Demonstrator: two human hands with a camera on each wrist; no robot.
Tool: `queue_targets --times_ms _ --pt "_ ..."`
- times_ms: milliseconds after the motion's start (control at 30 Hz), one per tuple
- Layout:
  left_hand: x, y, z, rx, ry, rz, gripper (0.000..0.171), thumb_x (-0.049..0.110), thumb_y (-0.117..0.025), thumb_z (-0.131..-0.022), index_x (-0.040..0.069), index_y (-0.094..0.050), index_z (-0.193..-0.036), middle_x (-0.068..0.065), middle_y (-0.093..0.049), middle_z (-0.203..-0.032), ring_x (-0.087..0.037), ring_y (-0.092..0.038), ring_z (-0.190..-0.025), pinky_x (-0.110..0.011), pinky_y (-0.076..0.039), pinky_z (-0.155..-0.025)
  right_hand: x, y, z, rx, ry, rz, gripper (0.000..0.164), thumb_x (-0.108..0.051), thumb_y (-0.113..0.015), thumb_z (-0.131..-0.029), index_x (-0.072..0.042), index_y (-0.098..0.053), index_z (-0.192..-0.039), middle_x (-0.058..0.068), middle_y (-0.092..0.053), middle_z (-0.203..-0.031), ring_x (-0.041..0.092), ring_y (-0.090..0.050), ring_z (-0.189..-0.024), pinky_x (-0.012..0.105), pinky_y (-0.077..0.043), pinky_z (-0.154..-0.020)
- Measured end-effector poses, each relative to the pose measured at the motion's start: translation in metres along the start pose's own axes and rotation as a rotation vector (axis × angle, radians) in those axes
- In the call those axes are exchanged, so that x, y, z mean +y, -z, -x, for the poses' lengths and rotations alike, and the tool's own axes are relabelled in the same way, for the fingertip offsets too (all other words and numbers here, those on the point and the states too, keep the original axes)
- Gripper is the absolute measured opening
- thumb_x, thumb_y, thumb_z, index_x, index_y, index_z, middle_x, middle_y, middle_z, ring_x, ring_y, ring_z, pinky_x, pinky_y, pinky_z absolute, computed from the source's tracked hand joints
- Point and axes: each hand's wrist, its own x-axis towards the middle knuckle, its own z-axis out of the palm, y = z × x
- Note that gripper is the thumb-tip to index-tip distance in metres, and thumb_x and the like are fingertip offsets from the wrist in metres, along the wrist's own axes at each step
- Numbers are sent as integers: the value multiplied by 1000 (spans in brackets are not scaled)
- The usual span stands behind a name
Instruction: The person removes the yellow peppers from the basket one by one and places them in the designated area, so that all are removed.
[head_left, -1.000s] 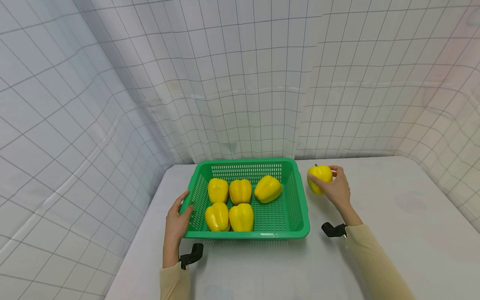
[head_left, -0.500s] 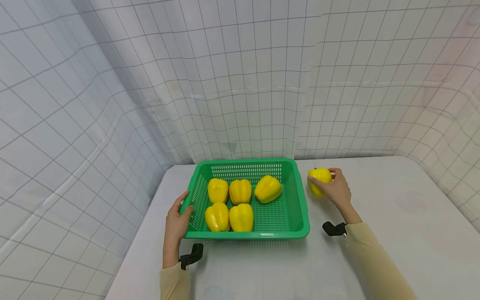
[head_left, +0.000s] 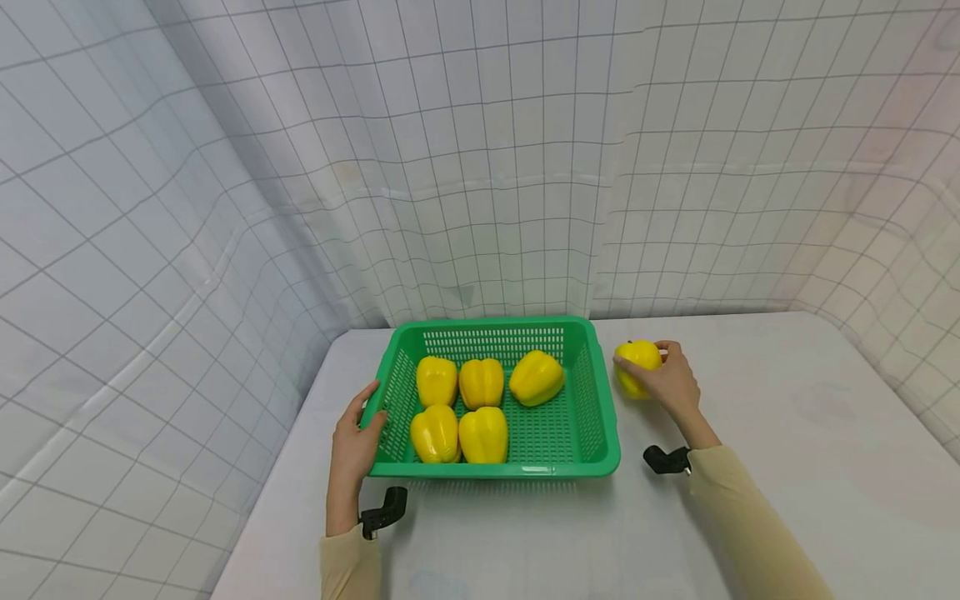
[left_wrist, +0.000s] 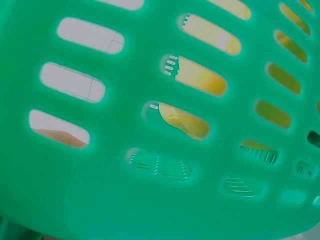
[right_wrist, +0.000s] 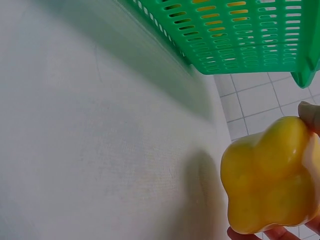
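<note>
My right hand (head_left: 673, 385) grips a yellow bell pepper (head_left: 639, 357) just right of the green basket (head_left: 606, 417). In the right wrist view the pepper (right_wrist: 270, 177) shows its lobed end, with the thumb on one side and fingertips on the other. At the basket's left side my left hand (head_left: 354, 442) holds the rim between thumb and fingers. Inside the basket lie several yellow bell peppers (head_left: 483, 435), mostly toward the left, with one pepper (head_left: 537, 379) apart from them near the back right. Slotted green wall (left_wrist: 110, 175) fills the left wrist view, yellow showing through.
The basket stands on a white table (head_left: 517, 542) near its back edge. A grid-patterned white curtain (head_left: 480, 167) hangs behind and at both sides. Black wrist mounts (head_left: 666, 459) stick out inward from both wrists.
My right hand has brought the bell pepper slightly down and toward me, and the pepper's stem end has tipped away. My left hand and the basket look almost unmoved.
</note>
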Motion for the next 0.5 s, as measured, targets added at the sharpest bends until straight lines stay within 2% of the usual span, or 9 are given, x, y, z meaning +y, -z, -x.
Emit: queue_targets --times_ms 500 --pt "-1 -1 -2 8 6 5 47 15 -50 -97 21 -43 -144 -22 -57 -115 -27 -59 -75 -33 -49 -59 3 -4 0 -18 -9 18 101 -70 -60 -76 3 -31 -140 27 -44 -128 41 -47 -108 56 -35 -86"
